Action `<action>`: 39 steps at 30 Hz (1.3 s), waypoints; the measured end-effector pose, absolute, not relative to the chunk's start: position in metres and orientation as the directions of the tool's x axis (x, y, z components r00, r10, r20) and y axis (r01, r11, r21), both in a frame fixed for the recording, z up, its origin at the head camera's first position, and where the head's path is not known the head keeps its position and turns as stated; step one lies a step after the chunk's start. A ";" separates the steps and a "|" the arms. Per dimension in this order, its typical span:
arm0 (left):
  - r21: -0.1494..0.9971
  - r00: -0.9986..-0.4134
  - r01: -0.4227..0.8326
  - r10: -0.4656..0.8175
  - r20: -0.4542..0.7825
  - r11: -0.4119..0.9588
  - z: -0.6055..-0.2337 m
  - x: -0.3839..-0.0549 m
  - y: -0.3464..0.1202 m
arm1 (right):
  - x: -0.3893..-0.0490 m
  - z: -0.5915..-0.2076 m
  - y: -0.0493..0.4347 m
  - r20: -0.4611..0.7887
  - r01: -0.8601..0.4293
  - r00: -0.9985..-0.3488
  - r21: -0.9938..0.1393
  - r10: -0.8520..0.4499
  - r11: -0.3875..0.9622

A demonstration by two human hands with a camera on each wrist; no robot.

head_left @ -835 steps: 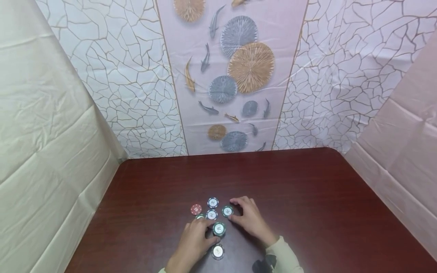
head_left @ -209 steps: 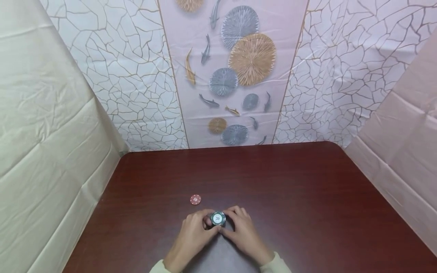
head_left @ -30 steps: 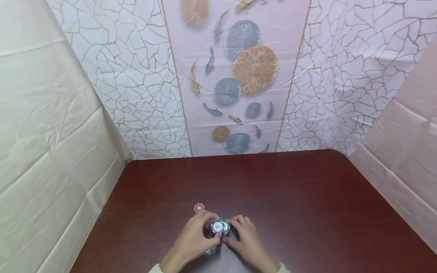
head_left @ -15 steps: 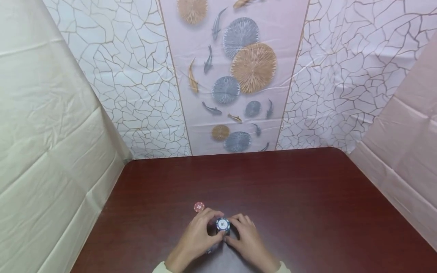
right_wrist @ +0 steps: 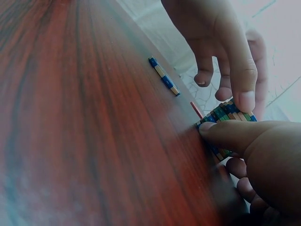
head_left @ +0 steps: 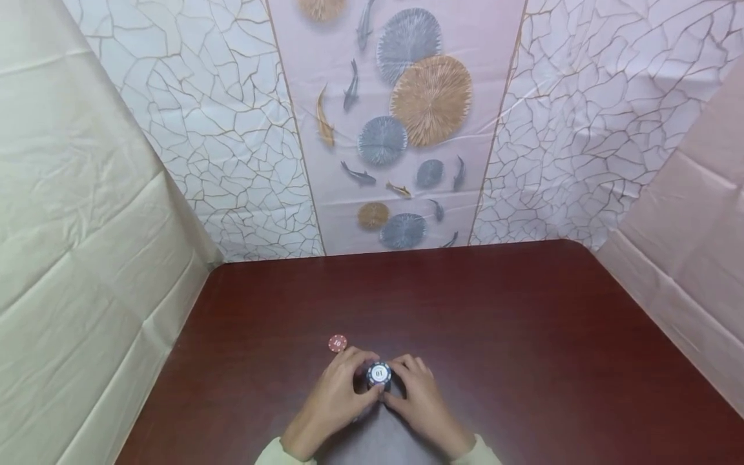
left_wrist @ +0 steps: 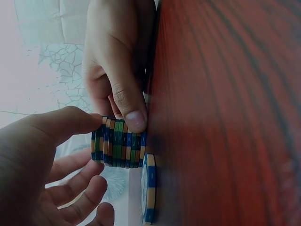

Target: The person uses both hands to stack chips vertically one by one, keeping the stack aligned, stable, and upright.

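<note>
A stack of several poker chips stands on the table between the hands, blue and green edges showing. On its top lies a blue-rimmed chip marked 10. My left hand pinches the top of the stack between thumb and forefinger, its other fingers spread free. Lower down, my right hand grips the stack, thumb close to the table. A single blue chip lies flat beside the stack, mostly hidden by my left hand in the head view. Beyond the left fingers lies a red chip.
The dark red-brown wooden table stretches away on both sides and behind the hands. A patterned cloth hangs at its far edge. Plain pale cloths hang along the left and right sides.
Chips spread about 27.8 s ago are now mostly stacked. 7.0 s ago a green 20 chip topped the stack; since 1.0 s ago the left hand has slid the blue 10 chip squarely onto it.
</note>
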State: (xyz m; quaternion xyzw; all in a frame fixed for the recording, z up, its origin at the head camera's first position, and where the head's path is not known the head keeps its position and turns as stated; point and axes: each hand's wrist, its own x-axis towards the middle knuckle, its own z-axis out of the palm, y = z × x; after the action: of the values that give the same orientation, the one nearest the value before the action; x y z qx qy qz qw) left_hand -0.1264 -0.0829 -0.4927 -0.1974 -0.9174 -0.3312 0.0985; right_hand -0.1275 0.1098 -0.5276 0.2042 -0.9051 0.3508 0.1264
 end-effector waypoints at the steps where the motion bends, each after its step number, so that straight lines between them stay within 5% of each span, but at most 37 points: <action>1: 0.567 -0.903 0.427 0.297 0.311 0.704 -0.492 -0.127 -0.082 | -0.128 -0.527 0.110 0.373 -0.456 -0.885 -0.584 -0.277 0.671; 25: 0.485 -0.895 0.424 0.437 0.092 0.765 -0.484 -0.111 -0.137 | -0.133 -0.515 0.114 0.251 -0.365 -0.931 -0.636 -0.264 0.680; 35: 0.397 -0.892 0.451 0.421 0.167 0.799 -0.496 -0.095 -0.136 | -0.128 -0.523 0.108 0.261 -0.373 -0.928 -0.653 -0.267 0.659; 39: 0.272 -0.856 0.515 0.468 0.219 0.813 -0.497 -0.098 -0.134 | -0.129 -0.523 0.108 0.262 -0.376 -0.927 -0.653 -0.270 0.657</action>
State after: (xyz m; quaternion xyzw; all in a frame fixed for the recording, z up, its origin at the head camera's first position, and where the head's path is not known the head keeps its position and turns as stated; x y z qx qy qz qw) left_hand -0.0979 -0.1336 -0.4971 -0.2588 -0.9495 -0.1629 0.0710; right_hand -0.1293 0.1077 -0.5233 0.1780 -0.9075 0.3739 0.0708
